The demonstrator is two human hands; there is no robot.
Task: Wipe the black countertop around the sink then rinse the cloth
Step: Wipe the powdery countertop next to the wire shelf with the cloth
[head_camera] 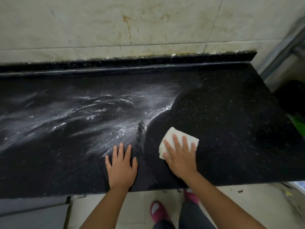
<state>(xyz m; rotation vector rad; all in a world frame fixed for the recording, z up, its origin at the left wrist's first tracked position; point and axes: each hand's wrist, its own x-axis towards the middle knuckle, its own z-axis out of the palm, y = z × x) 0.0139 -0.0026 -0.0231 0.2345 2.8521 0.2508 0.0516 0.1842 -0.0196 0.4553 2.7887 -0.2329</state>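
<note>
Two hands: both are laid palm-down on the black countertop [231, 113], near its front edge.
Right hand [179, 154]: it is pressed flat on the cloth [173, 134], with the fingers straight and slightly spread over it; nothing is gripped or pinched.
Left hand [121, 164]: it is rested flat on the bare stone just left of the cloth, with the fingers straight and fanned apart; nothing is held.
Cloth: a folded, off-white piece is seen lying on the countertop under the right hand, its far corners left showing beyond the fingertips.
Countertop left of the cloth: a wide patch of white, foamy streaks [99, 111] is spread in curved swirls, ending in a bright curved edge just beyond and left of the cloth.
Countertop right of the cloth: plain speckled black stone is shown, dark and free of streaks.
Behind the cloth: a low black upstand [148, 60] is set along the back of the countertop, with a stained pale tiled wall [148, 22] above it.
Below the cloth: a pale tiled floor [247, 204] is seen past the front edge, with two dark-red slippers [158, 212] worn on it.
Sink: it is not shown.
</note>
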